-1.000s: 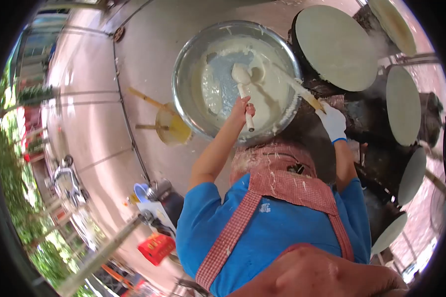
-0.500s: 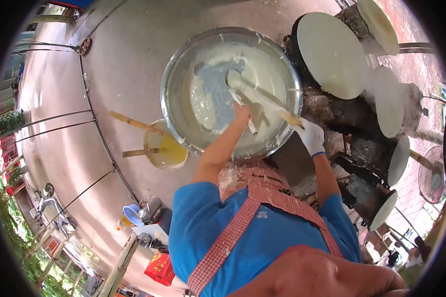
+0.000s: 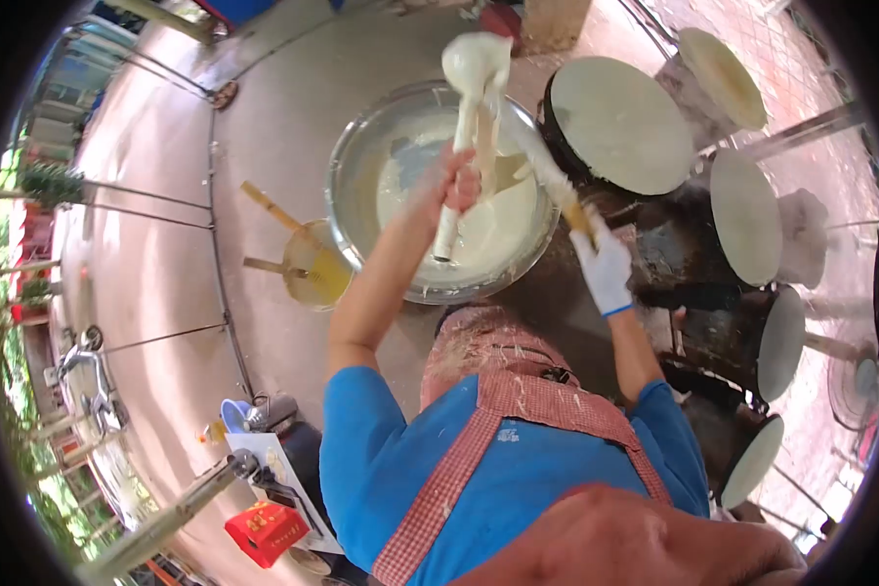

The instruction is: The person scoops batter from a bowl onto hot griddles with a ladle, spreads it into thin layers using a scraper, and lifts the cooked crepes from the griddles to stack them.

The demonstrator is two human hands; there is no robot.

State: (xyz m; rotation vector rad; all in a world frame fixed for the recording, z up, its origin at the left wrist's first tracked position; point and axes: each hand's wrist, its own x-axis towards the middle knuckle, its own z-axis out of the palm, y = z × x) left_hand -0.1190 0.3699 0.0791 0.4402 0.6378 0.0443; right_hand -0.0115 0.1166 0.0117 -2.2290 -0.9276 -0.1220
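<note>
Bare fingers of my left hand wrap round the handle of a ladle. Its bowl, coated in white batter, is raised over the far rim of a large metal basin, and batter hangs from it. White batter lies inside the basin. My right hand, in a white glove, grips the wooden handle of a batter-coated spatula that slants over the basin's right side. Right of the basin is a round griddle with a pale top.
Several more round griddles stand on dark stoves at the right. Left of the basin, a bucket of yellow liquid holds two wooden handles. At lower left are a red box and a blue bowl. A fan stands far right.
The ladle has risen out of the basin with batter on it, in my left hand. The spatula's blade has swung up toward the ladle, still in my right hand. The view has shifted.
</note>
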